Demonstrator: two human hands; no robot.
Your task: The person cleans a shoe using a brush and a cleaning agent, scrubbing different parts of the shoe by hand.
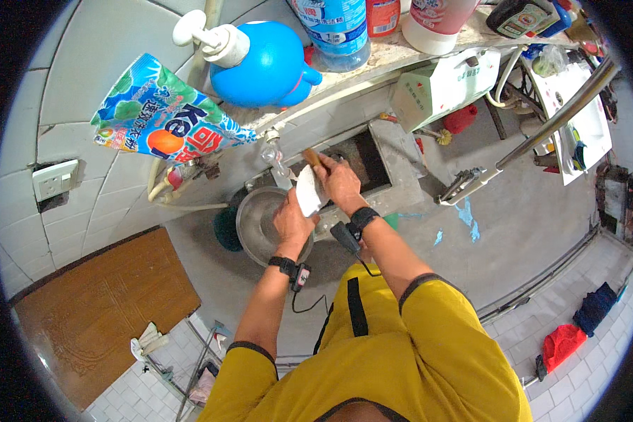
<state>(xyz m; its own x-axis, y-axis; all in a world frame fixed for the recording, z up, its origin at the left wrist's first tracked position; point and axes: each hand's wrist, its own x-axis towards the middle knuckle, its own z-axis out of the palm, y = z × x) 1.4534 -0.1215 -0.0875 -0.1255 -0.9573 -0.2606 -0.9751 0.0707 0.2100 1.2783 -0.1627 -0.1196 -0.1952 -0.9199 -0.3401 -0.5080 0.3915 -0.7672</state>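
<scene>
My left hand (pixel 295 219) is closed round a small white item (pixel 308 191), perhaps a shoe; its kind is not clear. Against its upper right side my right hand (pixel 340 184) grips a brown wooden-looking brush (pixel 311 157), whose bristles are hidden. Both hands are over the right side of a round metal basin (pixel 250 224). Just left of the white item hangs a tap with a clear nozzle (pixel 274 156). Beyond the right hand lies a grey stone sink (pixel 394 151) with a dark recess.
Above, a ledge (pixel 471 36) carries a blue pump bottle (pixel 264 65), a clear-blue bottle (pixel 334 35) and other bottles. A blue-green detergent bag (pixel 163 116) hangs by the wall. A pale green box (pixel 443 86) sits under the ledge, near a slanting metal pole (pixel 534 137).
</scene>
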